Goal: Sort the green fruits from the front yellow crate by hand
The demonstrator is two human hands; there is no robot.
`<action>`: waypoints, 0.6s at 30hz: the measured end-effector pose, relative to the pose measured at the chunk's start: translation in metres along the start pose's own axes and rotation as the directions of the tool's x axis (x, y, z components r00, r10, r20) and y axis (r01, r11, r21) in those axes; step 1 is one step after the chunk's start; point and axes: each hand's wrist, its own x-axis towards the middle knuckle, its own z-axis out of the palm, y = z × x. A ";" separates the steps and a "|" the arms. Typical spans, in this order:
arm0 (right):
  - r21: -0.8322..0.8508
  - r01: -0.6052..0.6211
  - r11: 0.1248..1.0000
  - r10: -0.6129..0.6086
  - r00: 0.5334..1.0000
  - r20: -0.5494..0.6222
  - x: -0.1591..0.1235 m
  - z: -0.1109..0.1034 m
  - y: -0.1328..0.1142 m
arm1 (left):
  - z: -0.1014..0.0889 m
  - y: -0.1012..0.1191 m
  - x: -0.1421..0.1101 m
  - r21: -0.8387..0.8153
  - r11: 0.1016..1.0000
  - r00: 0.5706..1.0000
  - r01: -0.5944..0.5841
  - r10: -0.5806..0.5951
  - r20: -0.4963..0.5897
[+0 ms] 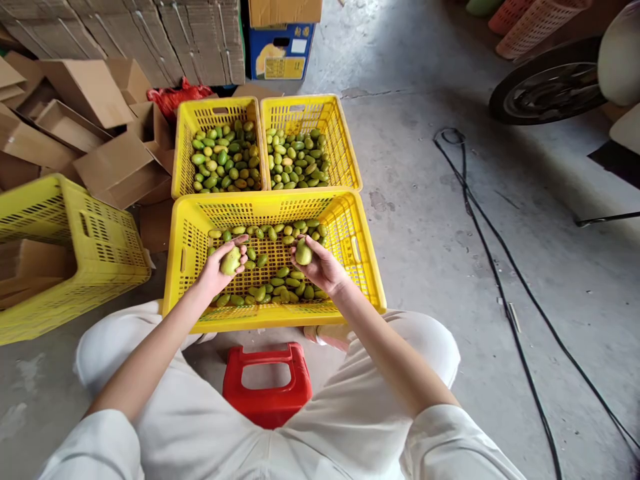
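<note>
— What have you got in your hands?

— 1 fruit in each. My left hand [220,267] is curled around a yellow-green fruit [231,261], and my right hand [320,267] grips another fruit [303,253] by the fingertips. Both hands are over the near crate [200,320], inside its walls.

— What's in that crate?

— A thin layer of small green and yellow fruits [280,290], mostly along the far wall and the near wall, with bare mesh in between.

— And beyond it?

— 2 more yellow crates side by side, touching the near one. The left crate [183,143] and the right crate [345,147] each hold a deeper heap of the same fruit.

— Anything else around you?

— I'm sitting on a red stool [267,393], knees on either side of the near crate. A 4th yellow crate [100,247] lies tipped on its side to my left, with cardboard [90,93] piled behind it. A black cable [500,280] runs over the concrete floor [425,233] on my right.
</note>
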 end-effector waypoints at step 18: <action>0.037 -0.108 0.993 0.107 0.994 0.028 -0.004 0.003 -0.004 | -0.002 -0.001 -0.002 0.105 0.990 0.993 0.092 -0.084 -0.082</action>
